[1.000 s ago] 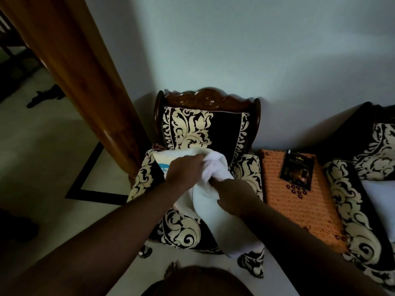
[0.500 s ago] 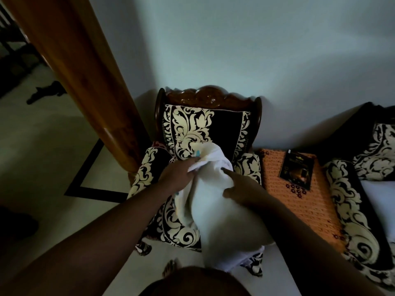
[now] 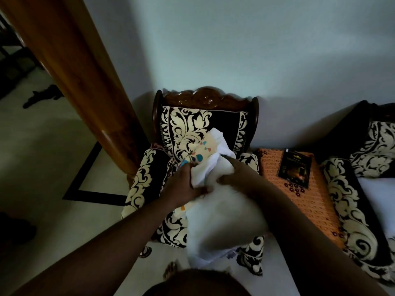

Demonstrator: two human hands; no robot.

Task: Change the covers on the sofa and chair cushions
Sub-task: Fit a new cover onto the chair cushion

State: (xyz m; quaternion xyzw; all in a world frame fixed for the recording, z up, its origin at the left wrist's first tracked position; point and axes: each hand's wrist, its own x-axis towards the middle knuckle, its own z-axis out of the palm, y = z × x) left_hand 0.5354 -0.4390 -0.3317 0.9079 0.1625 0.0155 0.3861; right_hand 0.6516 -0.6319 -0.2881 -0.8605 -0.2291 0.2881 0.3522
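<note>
Both hands, left hand [image 3: 183, 184] and right hand [image 3: 235, 178], clamp the white cover [image 3: 220, 221]; bunched fabric probably jams the patterned cushion [image 3: 203, 152] inside.

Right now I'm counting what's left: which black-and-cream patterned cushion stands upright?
The back cushion against the chair's carved wooden backrest; the seat cushion below lies flat.
</note>
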